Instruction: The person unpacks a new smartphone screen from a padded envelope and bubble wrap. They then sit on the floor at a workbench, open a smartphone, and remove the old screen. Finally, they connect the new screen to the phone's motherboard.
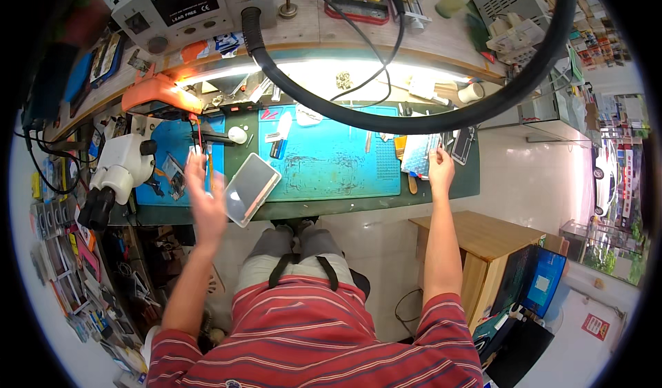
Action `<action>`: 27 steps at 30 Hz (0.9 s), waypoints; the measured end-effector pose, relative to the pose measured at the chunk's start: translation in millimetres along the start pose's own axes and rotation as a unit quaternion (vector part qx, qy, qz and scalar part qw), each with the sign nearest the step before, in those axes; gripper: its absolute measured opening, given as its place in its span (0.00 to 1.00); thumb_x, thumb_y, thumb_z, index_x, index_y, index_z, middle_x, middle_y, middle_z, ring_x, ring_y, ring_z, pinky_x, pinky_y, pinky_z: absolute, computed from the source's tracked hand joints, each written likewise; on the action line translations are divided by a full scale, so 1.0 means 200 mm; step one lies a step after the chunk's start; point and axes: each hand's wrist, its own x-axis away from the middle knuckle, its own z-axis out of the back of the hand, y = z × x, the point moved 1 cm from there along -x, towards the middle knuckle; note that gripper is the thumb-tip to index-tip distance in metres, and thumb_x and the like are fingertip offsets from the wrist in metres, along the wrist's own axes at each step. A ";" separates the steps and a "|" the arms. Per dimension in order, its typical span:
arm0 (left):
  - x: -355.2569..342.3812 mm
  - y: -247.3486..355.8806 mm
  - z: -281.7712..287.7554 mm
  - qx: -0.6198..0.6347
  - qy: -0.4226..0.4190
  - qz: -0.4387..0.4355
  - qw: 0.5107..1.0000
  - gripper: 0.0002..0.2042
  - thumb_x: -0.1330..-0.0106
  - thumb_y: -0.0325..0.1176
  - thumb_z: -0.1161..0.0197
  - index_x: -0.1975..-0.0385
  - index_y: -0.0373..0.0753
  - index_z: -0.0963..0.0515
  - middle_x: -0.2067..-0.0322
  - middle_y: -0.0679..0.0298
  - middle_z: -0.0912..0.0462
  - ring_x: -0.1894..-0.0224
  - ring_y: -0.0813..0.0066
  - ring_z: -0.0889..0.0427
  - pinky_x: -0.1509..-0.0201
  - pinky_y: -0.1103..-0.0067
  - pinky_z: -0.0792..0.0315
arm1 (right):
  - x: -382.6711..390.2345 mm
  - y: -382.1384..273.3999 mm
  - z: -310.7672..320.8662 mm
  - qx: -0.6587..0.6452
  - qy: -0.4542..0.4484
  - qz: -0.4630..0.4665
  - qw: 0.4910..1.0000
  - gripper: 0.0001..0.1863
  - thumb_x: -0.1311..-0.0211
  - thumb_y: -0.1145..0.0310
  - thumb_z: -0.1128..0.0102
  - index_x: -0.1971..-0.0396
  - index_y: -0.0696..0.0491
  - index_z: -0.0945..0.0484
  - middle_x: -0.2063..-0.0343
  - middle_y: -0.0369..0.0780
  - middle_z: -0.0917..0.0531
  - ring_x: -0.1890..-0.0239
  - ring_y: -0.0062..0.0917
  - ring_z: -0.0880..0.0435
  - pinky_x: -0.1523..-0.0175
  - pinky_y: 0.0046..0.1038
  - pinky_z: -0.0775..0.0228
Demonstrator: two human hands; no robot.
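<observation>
My left hand (pixel 207 198) is raised over the front left of the bench, its fingers stretched out and somewhat smeared by motion; I see nothing held in it. Just to its right lies a flat, clear-edged rectangular case (pixel 253 189) with a dark, glossy face, tilted across the mat's left front corner. My right hand (pixel 441 167) is at the right end of the bench, fingers pinched on the edge of a translucent bluish bubble-wrap pouch (pixel 417 159). What the pouch contains, I cannot make out. A dark phone-like frame (pixel 463 145) lies beyond that hand.
A blue work mat (pixel 324 171) covers the middle of the bench. On the left are a white microscope (pixel 124 164) and an orange lamp head (pixel 162 98). A thick black hose (pixel 386 122) arcs overhead from a grey soldering station (pixel 179 8). A wooden cabinet (pixel 483 233) stands at the right.
</observation>
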 end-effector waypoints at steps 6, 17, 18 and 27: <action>0.34 -0.23 -0.16 -0.268 -0.179 -0.068 0.944 0.51 0.40 0.49 0.24 0.22 0.35 0.48 0.25 0.41 0.46 0.23 0.37 0.47 0.20 0.48 0.55 | 0.36 -0.27 0.12 0.035 0.151 0.161 0.975 0.12 0.28 0.68 0.39 0.51 0.59 0.17 0.59 0.45 0.17 0.59 0.37 0.15 0.53 0.36 0.24; 1.70 -0.74 0.05 -0.092 -0.156 0.277 0.944 0.23 0.33 0.27 0.38 0.38 0.33 0.29 0.39 0.45 0.26 0.35 0.43 0.27 0.29 0.59 0.33 | 1.92 1.25 0.04 0.304 -0.420 -0.091 0.850 0.17 0.30 0.57 0.44 0.52 0.52 0.17 0.60 0.51 0.12 0.55 0.51 0.13 0.51 0.49 0.20; 2.15 -0.93 0.12 -0.137 -0.213 0.374 0.892 0.23 0.29 0.29 0.41 0.35 0.32 0.31 0.38 0.40 0.28 0.36 0.41 0.28 0.31 0.61 0.32 | 2.03 1.35 0.10 0.355 -0.515 -0.056 0.778 0.18 0.30 0.57 0.45 0.54 0.55 0.16 0.61 0.50 0.11 0.57 0.50 0.13 0.52 0.48 0.20; 2.71 -1.29 0.36 -0.039 -0.419 0.720 0.552 0.27 0.26 0.37 0.40 0.31 0.33 0.33 0.39 0.46 0.23 0.38 0.49 0.23 0.35 0.62 0.27 | 2.30 1.46 -0.17 0.188 -0.594 -0.222 0.750 0.17 0.33 0.57 0.40 0.55 0.55 0.15 0.60 0.49 0.11 0.56 0.47 0.12 0.50 0.46 0.21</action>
